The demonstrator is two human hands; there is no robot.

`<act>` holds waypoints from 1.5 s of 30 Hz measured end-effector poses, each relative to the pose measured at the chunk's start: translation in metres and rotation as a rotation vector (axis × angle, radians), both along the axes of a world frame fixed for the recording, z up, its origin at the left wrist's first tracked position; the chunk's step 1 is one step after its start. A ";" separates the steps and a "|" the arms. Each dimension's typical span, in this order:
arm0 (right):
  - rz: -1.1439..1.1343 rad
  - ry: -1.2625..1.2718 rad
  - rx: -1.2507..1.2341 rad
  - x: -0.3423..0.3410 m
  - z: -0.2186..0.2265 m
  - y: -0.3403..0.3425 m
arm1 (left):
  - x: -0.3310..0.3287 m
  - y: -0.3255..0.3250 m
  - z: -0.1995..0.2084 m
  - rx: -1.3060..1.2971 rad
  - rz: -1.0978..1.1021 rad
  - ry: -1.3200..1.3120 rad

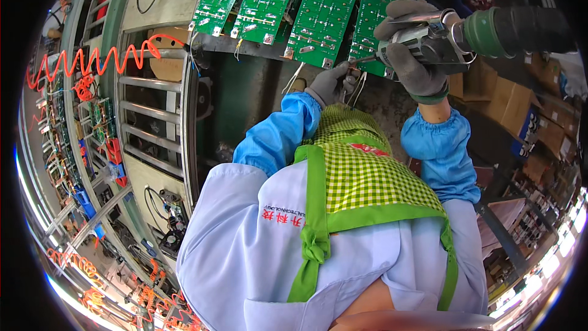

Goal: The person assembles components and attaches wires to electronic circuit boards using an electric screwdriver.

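My right hand (413,52), in a grey glove, grips a silver-and-grey gun-shaped tool (432,46) with a dark thin tip pointing left. A thick black hose or body with a green collar (481,32) extends from its right end. The tip reaches the lower edge of the rightmost green circuit board (369,21). Close to that tip, my gloved left hand (331,83) has its fingers pinched together; what they hold is hidden. Thin white wires (360,87) hang beside the left fingers. Another circuit board (321,21) stands just to the left.
More green circuit boards (266,0) stand tilted in a row along the far edge. To the left are a metal roller conveyor (152,113) and a coiled orange hose (98,64). Cardboard boxes (505,104) are at the right.
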State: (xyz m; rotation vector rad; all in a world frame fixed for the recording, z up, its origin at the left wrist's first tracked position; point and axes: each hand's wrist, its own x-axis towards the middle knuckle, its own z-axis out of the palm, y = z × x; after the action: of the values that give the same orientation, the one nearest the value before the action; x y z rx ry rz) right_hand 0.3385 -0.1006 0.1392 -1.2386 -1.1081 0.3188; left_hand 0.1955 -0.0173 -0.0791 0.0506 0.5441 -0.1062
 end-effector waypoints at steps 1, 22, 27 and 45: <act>-0.009 0.012 -0.016 0.000 0.000 -0.002 | 0.002 -0.002 -0.003 0.000 0.001 0.000; -0.012 -0.018 0.028 -0.007 0.000 0.007 | -0.001 -0.006 -0.006 -0.006 0.060 -0.015; -0.063 -0.031 -0.123 -0.017 0.009 0.000 | 0.000 -0.008 -0.013 0.012 0.059 -0.022; -0.064 -0.017 -0.133 -0.017 0.006 -0.002 | 0.001 -0.008 -0.010 0.061 0.075 -0.010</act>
State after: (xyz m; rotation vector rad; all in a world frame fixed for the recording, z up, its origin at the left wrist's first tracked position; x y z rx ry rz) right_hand 0.3216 -0.1023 0.1454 -1.3935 -1.0729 0.3385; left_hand 0.1961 -0.0251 -0.0893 0.0901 0.5386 -0.0157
